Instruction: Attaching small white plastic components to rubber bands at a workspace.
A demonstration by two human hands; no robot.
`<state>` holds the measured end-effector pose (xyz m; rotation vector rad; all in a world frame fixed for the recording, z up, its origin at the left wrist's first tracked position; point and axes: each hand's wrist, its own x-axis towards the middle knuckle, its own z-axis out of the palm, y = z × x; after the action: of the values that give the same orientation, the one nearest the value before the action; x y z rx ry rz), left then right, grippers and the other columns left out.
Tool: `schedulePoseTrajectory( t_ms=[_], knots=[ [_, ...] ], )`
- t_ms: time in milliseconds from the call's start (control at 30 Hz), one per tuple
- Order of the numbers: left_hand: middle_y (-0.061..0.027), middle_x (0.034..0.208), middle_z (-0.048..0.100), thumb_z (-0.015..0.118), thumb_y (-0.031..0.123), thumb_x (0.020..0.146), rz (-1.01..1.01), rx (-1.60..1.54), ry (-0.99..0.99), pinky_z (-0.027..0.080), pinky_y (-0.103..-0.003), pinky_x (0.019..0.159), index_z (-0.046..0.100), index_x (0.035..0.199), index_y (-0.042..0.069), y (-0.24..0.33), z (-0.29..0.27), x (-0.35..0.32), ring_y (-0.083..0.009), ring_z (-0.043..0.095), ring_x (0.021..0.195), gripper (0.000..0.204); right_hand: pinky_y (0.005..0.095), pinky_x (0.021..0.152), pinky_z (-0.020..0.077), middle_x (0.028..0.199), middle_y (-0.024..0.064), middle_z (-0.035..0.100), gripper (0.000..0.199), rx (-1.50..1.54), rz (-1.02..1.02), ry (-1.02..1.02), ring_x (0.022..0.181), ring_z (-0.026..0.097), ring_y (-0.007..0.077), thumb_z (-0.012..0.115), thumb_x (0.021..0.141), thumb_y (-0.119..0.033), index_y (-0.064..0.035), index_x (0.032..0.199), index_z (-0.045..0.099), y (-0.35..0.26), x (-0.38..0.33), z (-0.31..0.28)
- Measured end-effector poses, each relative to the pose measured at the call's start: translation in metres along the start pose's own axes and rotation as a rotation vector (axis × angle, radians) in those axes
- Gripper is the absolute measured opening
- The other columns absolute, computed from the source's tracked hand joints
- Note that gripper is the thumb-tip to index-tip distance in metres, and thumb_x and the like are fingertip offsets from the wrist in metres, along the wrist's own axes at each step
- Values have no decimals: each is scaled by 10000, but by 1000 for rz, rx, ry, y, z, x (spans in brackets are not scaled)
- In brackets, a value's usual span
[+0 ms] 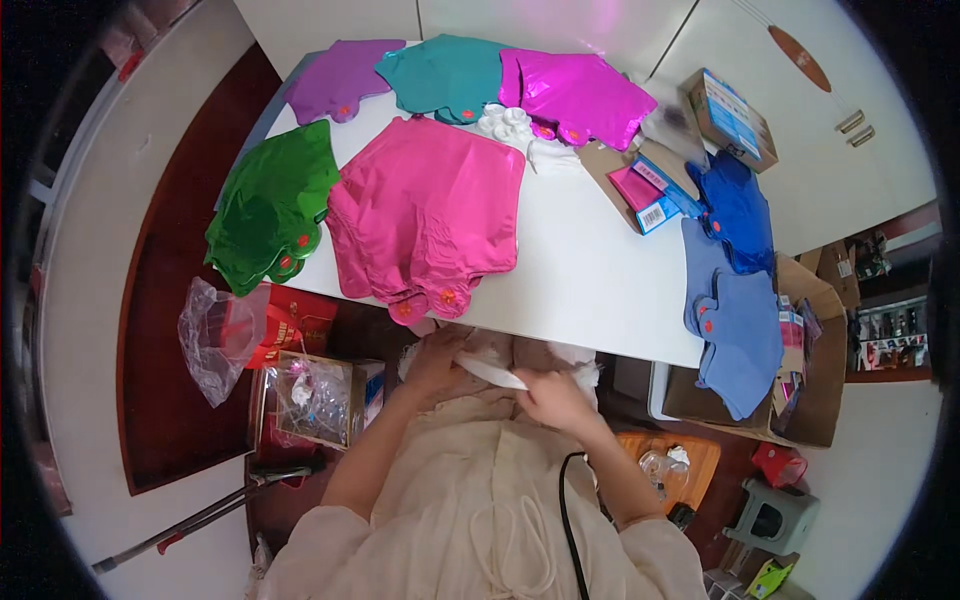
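Observation:
Over my lap, below the table's front edge, a thin white strip [490, 372] is stretched between my hands. I cannot tell whether it is paper or cloth. My left hand [437, 365] is closed at its left end, with the fingers partly hidden. At the other end my right hand [555, 398] pinches the strip between thumb and fingers. Nearest to them on the white table [600, 290] lies a stack of flat, shiny pink foil pieces [440, 200], its rounded tabs reaching the front edge.
Around the table lie green [275, 200], purple [340, 80], teal [445, 75], magenta [580, 95], dark blue [738, 210] and pale blue foil pieces [740, 340]. White bundles [507, 125] sit at the back. A cardboard box [820, 350] stands right; a clear-topped box [315, 400] stands lower left.

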<state>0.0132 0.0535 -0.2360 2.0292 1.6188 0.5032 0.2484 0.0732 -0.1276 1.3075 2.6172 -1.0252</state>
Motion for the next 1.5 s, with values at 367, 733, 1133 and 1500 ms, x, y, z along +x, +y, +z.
schedulePoseTrajectory(
  t_ms=[367, 733, 1133, 1500],
  knots=[
    [-176, 936, 590, 635, 230, 651, -120, -120, -377, 440, -402, 792, 571, 1014, 55, 25, -70, -67, -337, 558, 888, 408, 410, 847, 418, 1018, 155, 555, 332, 158, 108, -46, 991, 505, 360, 601, 749, -208, -19, 1019, 555, 33, -83, 6],
    [-137, 972, 570, 611, 190, 714, -36, -138, -189, 411, -398, 822, 575, 977, 62, 37, -66, -63, -316, 526, 950, 295, 424, 710, 473, 828, 162, 617, 212, 217, -131, 74, 760, 593, 337, 522, 797, -166, -112, 980, 613, 5, 1, 39],
    [-127, 897, 555, 601, 178, 739, -3, -154, -155, 395, -411, 823, 584, 877, 55, 63, -49, -58, -313, 505, 932, 186, 373, 700, 475, 883, 115, 617, 130, 107, -88, -8, 788, 592, 295, 595, 747, -165, -66, 822, 633, -4, 8, 52],
    [-135, 897, 546, 596, 190, 765, 24, -270, -208, 434, -382, 763, 575, 923, 43, 77, -37, -51, -313, 531, 879, 217, 413, 626, 468, 785, 150, 616, 124, 516, -45, -12, 716, 590, 340, 546, 800, -167, -98, 895, 586, -3, 2, 32]
  ],
)
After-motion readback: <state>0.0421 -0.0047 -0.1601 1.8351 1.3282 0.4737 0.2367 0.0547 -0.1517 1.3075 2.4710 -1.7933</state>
